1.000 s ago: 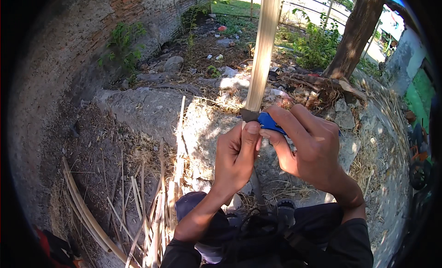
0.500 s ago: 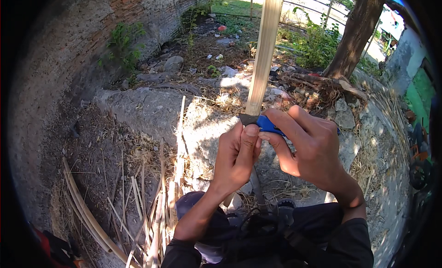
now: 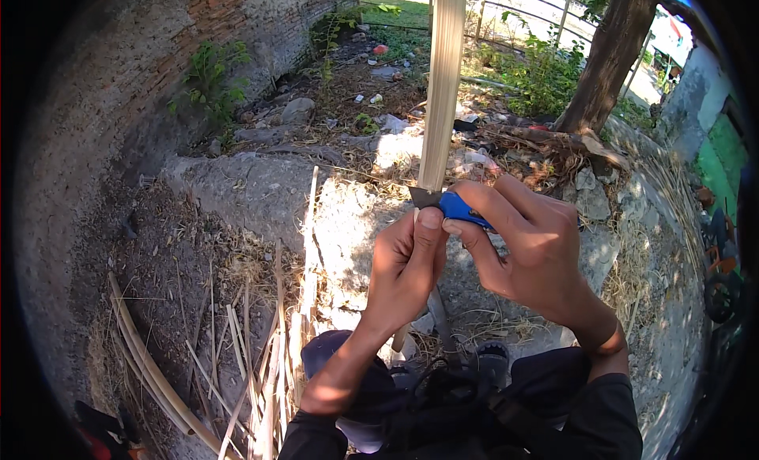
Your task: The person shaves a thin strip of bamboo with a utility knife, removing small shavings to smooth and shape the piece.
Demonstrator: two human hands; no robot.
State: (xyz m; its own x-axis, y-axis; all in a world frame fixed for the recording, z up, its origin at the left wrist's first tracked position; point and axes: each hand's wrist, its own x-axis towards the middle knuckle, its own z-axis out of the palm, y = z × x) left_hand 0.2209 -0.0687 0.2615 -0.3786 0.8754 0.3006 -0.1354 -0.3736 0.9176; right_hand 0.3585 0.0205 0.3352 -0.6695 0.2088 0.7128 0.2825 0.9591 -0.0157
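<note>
In my right hand (image 3: 534,250) is a blue-handled utility knife (image 3: 465,210), gripped between the thumb and fingers. Its short dark blade points left and lies across the near end of a long pale bamboo strip (image 3: 443,88). My left hand (image 3: 403,270) is closed around the strip just below the blade, with its thumb beside the blade's lower edge. From there the strip rises away from me, almost upright. My left fingers hide part of its lower end, and I cannot tell how deep the blade sits in it.
Several thin bamboo strips (image 3: 277,365) lie at the lower left, beside curved pieces (image 3: 146,365). A low stone ledge (image 3: 237,187) crosses in front of me. A tree trunk (image 3: 610,61) stands at the far right, and a rough brick wall (image 3: 118,88) runs along the left.
The upper part of the bamboo strip has swung left and stands more upright. More of the blade's pointed tip shows left of the strip. Both hands have stayed nearly in place.
</note>
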